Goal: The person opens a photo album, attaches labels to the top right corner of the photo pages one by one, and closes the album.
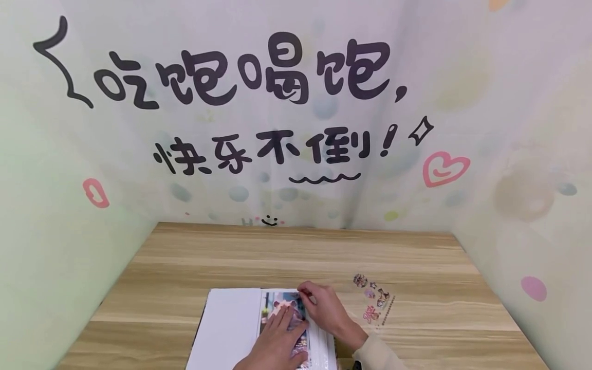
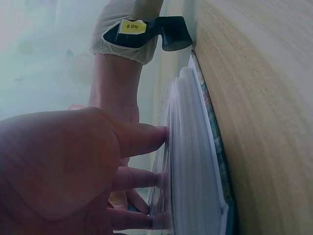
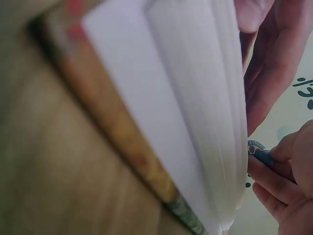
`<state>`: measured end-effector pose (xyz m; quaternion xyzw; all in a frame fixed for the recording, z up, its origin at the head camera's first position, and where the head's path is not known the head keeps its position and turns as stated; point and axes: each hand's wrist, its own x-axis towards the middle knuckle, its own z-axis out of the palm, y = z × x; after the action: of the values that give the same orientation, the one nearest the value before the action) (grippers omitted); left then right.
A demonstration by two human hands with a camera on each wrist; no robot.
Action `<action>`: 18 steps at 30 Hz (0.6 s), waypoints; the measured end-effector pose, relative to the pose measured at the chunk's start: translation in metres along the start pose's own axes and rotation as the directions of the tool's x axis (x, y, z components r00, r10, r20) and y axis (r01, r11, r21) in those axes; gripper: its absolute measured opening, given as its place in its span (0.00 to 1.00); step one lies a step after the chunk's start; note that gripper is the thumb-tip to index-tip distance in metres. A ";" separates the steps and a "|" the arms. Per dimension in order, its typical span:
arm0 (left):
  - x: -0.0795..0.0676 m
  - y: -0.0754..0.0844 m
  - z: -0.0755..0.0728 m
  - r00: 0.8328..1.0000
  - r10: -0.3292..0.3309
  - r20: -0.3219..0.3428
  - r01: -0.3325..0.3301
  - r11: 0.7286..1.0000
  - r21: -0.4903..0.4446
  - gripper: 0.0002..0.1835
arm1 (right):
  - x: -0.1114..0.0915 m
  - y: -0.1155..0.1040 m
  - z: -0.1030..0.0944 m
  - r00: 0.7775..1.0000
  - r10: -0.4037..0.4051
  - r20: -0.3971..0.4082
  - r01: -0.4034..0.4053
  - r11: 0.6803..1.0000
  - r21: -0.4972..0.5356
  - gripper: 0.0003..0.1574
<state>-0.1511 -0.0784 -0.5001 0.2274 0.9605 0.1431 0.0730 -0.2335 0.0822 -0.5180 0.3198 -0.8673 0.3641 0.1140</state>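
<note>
An open photo album (image 1: 231, 324) lies at the table's near edge, a plain white surface on its left side. On its right side is a colourful picture (image 1: 269, 299) under a clear, shiny sleeve. My left hand (image 1: 279, 336) rests on this picture with fingers extended and covers much of it. At the picture's upper right corner, my right hand (image 1: 327, 308) pinches a small round blue sticker (image 3: 259, 152) between thumb and fingers. In the left wrist view, the left fingertips (image 2: 159, 134) touch the top page over a thick stack of pages (image 2: 188, 156).
A clear sheet of small stickers (image 1: 376, 303) lies on the wooden table (image 1: 185, 257) to the right of the album. Behind and at both sides stand pale fabric walls (image 1: 296, 200) with printed writing. A dark wrist camera (image 2: 146, 32) is strapped to the right sleeve.
</note>
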 end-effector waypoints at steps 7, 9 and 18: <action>-0.001 0.000 0.000 1.000 0.001 -0.004 -0.001 1.000 0.014 0.32 | 0.004 -0.005 -0.003 0.997 -0.029 0.069 0.037 0.993 -0.113 0.06; -0.001 -0.001 0.000 1.000 0.003 -0.002 -0.003 1.000 0.014 0.32 | 0.006 -0.008 -0.005 0.993 -0.036 0.114 0.053 0.987 -0.152 0.07; 0.001 0.001 0.000 1.000 -0.010 0.020 0.010 1.000 -0.001 0.33 | 0.009 -0.018 -0.017 0.961 0.001 0.275 0.052 0.981 -0.186 0.20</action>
<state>-0.1512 -0.0773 -0.4995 0.2240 0.9607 0.1412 0.0835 -0.2296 0.0804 -0.4919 0.3657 -0.9015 0.2299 0.0278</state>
